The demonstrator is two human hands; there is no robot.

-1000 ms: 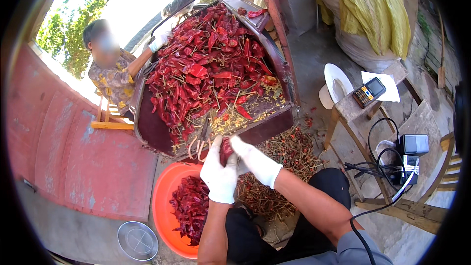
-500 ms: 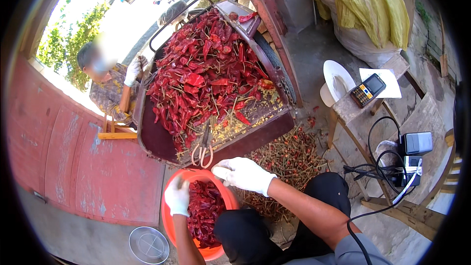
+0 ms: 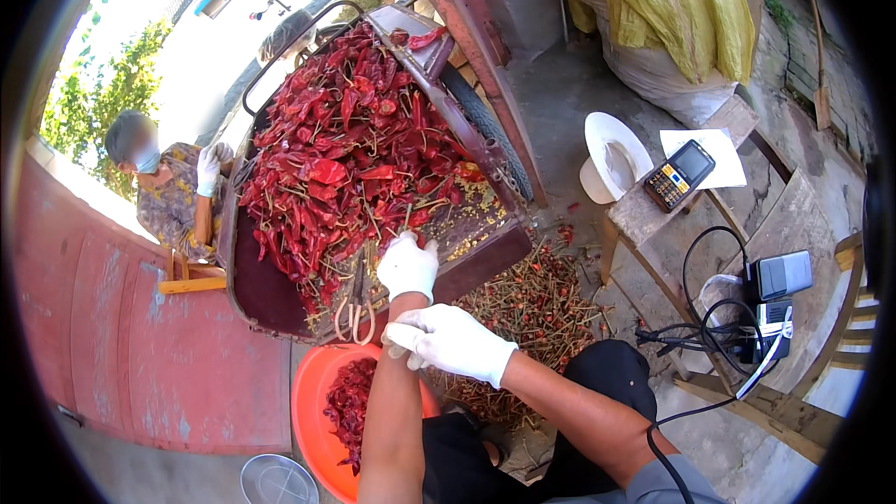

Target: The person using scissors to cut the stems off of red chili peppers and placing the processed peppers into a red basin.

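My left hand (image 3: 408, 267), in a white glove, reaches over the near edge of the metal cart (image 3: 485, 266). Its thumb and fingers are apart beside the dried red chili peppers (image 3: 341, 145), and nothing shows between them. My right hand (image 3: 452, 343), also gloved in white, is closed just in front of the cart, its fingertips overlapping my left forearm in view. What it holds, if anything, is hidden. Scissors with pale looped handles (image 3: 355, 320) lie at the cart's front edge. Under my left forearm stands an orange tub (image 3: 306, 401) with red chili pieces (image 3: 350, 411) inside.
Cut stems (image 3: 523, 317) are heaped on the floor below the cart. A round metal sieve (image 3: 278, 481) lies by the tub. At right are a wooden stool (image 3: 635, 224) with a handheld device (image 3: 679, 175), a white hat (image 3: 616, 159) and cables. A gloved co-worker (image 3: 173, 187) sits at left.
My left hand has moved from above the tub up and right to the cart. My right hand stays closed, slightly lower. The whole view has shifted a little.
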